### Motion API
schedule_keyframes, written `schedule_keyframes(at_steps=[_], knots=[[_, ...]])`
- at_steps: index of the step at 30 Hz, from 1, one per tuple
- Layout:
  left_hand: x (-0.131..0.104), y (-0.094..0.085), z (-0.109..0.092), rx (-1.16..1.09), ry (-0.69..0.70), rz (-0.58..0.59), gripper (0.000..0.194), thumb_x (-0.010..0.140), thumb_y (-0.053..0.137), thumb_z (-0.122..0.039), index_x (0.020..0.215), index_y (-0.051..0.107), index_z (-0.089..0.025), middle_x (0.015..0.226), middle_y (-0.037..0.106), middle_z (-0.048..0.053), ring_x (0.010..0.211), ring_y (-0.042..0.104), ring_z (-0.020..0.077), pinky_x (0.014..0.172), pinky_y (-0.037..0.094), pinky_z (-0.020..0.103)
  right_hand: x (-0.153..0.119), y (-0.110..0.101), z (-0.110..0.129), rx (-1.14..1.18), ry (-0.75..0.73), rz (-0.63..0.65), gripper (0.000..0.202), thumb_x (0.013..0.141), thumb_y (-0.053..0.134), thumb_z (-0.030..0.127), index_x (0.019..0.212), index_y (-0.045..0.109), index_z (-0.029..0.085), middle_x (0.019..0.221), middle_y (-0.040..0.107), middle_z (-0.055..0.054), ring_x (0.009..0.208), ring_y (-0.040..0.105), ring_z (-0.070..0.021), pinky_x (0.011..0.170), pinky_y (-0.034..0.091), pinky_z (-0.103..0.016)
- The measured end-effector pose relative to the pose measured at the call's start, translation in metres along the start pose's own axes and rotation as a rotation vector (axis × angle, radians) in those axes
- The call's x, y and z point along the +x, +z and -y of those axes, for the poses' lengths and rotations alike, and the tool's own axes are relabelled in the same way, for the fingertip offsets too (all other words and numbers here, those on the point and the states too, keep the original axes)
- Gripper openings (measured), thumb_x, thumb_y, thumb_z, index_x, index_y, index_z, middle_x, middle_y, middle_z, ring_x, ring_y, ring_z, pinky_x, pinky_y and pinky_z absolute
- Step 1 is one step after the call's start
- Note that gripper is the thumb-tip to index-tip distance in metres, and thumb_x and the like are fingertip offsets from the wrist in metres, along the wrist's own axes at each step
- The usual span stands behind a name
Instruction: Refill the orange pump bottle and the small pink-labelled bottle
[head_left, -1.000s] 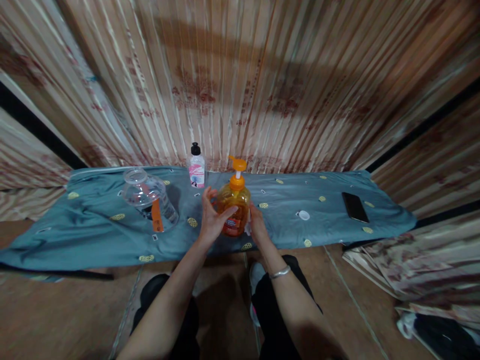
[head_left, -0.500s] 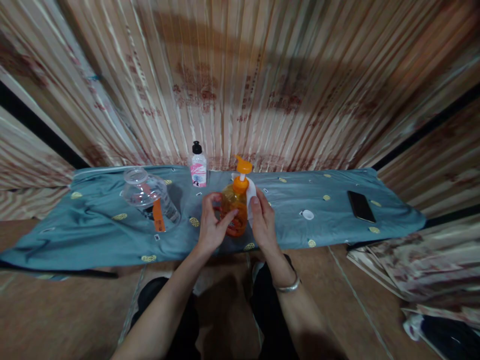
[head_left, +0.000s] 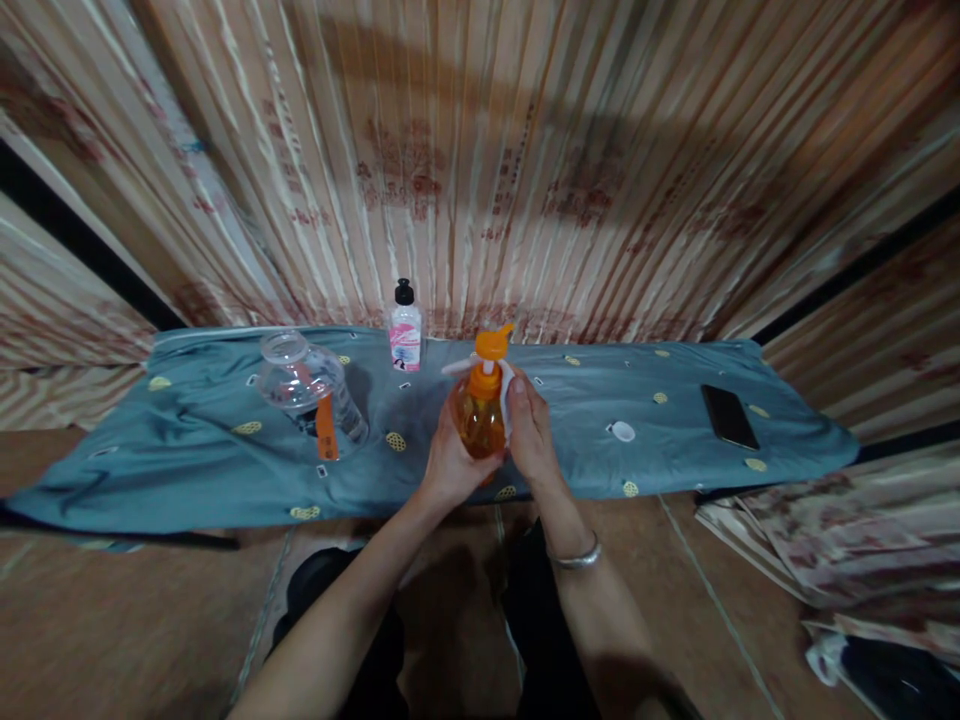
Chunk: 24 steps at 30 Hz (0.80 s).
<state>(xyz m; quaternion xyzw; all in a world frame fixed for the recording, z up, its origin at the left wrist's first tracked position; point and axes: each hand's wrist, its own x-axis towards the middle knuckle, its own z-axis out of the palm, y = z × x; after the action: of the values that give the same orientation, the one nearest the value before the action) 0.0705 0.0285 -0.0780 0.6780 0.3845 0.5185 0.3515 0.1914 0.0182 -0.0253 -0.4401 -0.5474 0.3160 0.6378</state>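
Note:
An amber pump bottle [head_left: 480, 420] with an orange pump head is held upright between my hands, over the front middle of the cloth-covered surface. My left hand [head_left: 456, 455] wraps round its left side and lower front, fingers closed on it. On the other side my right hand [head_left: 531, 425] pinches a white cloth or tissue [head_left: 507, 392] against the bottle. Part of that white piece passes behind the bottle's neck and sticks out to the left. The fingers behind the bottle are hidden.
Left of my hands stands a large clear plastic bottle [head_left: 304, 385] with an orange label strip. A small bottle with a black cap [head_left: 406, 335] is at the back edge. A black phone [head_left: 730, 417] lies on the right of the blue-green patterned cloth [head_left: 187, 440]. Curtains [head_left: 480, 160] hang behind.
The pump bottle has been turned, so its spout now points right instead of left. My left hand has moved from fingertips on its side to a grip round its lower part.

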Motion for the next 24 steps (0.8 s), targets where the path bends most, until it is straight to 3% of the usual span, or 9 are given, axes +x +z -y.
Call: schedule_keyframes(at_steps=[4, 7, 9, 12, 15, 17, 19, 21, 24], knots=[[0.001, -0.002, -0.004, -0.014, 0.010, 0.053, 0.088, 0.063, 0.087, -0.027, 0.143, 0.050, -0.020, 0.147, 0.058, 0.016, 0.141, 0.054, 0.0381, 0.123, 0.039, 0.056, 0.007, -0.006, 0.010, 0.037, 0.016, 0.009, 0.048, 0.100, 0.048, 0.065, 0.109, 0.074, 0.026, 0.103, 0.078, -0.004, 0.096, 0.072, -0.0234, 0.087, 0.057, -0.035], [0.002, -0.005, -0.006, -0.007, 0.030, 0.032, 0.090, 0.059, 0.089, -0.025, 0.141, 0.052, -0.021, 0.142, 0.059, 0.014, 0.138, 0.053, 0.0389, 0.121, 0.040, 0.058, 0.003, -0.005, 0.021, -0.034, -0.023, 0.008, 0.043, 0.102, 0.050, 0.060, 0.112, 0.074, 0.026, 0.100, 0.078, -0.003, 0.090, 0.071, -0.0226, 0.083, 0.057, -0.034], [0.003, -0.007, -0.007, 0.024, 0.035, 0.021, 0.090, 0.059, 0.090, -0.026, 0.141, 0.054, -0.021, 0.137, 0.061, 0.013, 0.135, 0.053, 0.0395, 0.119, 0.040, 0.060, -0.003, 0.001, 0.026, -0.122, -0.063, -0.012, 0.040, 0.103, 0.049, 0.057, 0.116, 0.073, 0.027, 0.103, 0.078, -0.005, 0.096, 0.072, -0.0241, 0.089, 0.058, -0.037], [0.004, -0.008, -0.004, 0.016, 0.016, 0.006, 0.088, 0.062, 0.090, -0.030, 0.141, 0.055, -0.022, 0.137, 0.061, 0.014, 0.134, 0.053, 0.0400, 0.118, 0.042, 0.061, -0.014, 0.012, 0.024, -0.249, -0.140, -0.067, 0.041, 0.103, 0.051, 0.054, 0.127, 0.068, 0.026, 0.121, 0.075, -0.010, 0.121, 0.067, -0.0290, 0.108, 0.053, -0.046], [0.002, -0.007, 0.000, -0.081, -0.082, -0.005, 0.093, 0.060, 0.091, -0.033, 0.142, 0.049, -0.023, 0.142, 0.058, 0.016, 0.131, 0.058, 0.0393, 0.114, 0.046, 0.059, -0.018, 0.016, 0.018, -0.304, -0.189, -0.111, 0.044, 0.101, 0.055, 0.052, 0.134, 0.064, 0.024, 0.132, 0.071, -0.014, 0.133, 0.061, -0.0312, 0.115, 0.048, -0.051], [0.000, -0.007, 0.000, -0.111, -0.157, 0.019, 0.094, 0.057, 0.091, -0.031, 0.140, 0.046, -0.022, 0.136, 0.062, 0.016, 0.123, 0.065, 0.0373, 0.108, 0.052, 0.056, -0.015, 0.012, 0.018, -0.288, -0.178, -0.103, 0.041, 0.099, 0.058, 0.051, 0.130, 0.066, 0.024, 0.122, 0.074, -0.012, 0.122, 0.067, -0.0300, 0.108, 0.054, -0.048], [0.000, -0.008, -0.002, -0.112, -0.188, 0.055, 0.086, 0.057, 0.089, -0.027, 0.132, 0.048, -0.021, 0.125, 0.068, 0.013, 0.113, 0.070, 0.0348, 0.102, 0.056, 0.053, -0.007, 0.005, 0.022, -0.237, -0.137, -0.046, 0.034, 0.096, 0.064, 0.051, 0.118, 0.069, 0.025, 0.103, 0.076, -0.007, 0.098, 0.072, -0.0257, 0.092, 0.060, -0.041], [0.000, -0.009, -0.005, -0.133, -0.181, 0.088, 0.076, 0.058, 0.088, -0.024, 0.124, 0.050, -0.022, 0.116, 0.071, 0.010, 0.104, 0.073, 0.0328, 0.096, 0.058, 0.050, 0.005, -0.004, 0.027, -0.159, -0.086, 0.054, 0.029, 0.092, 0.071, 0.051, 0.104, 0.072, 0.025, 0.086, 0.074, -0.001, 0.078, 0.068, -0.0204, 0.076, 0.060, -0.033], [0.001, -0.011, -0.008, -0.197, -0.159, 0.126, 0.070, 0.059, 0.087, -0.022, 0.121, 0.053, -0.023, 0.112, 0.074, 0.008, 0.101, 0.074, 0.0318, 0.092, 0.060, 0.048, 0.025, -0.012, 0.034, -0.021, 0.008, 0.240, 0.033, 0.084, 0.078, 0.055, 0.092, 0.074, 0.023, 0.079, 0.072, 0.001, 0.070, 0.065, -0.0176, 0.065, 0.056, -0.029]])
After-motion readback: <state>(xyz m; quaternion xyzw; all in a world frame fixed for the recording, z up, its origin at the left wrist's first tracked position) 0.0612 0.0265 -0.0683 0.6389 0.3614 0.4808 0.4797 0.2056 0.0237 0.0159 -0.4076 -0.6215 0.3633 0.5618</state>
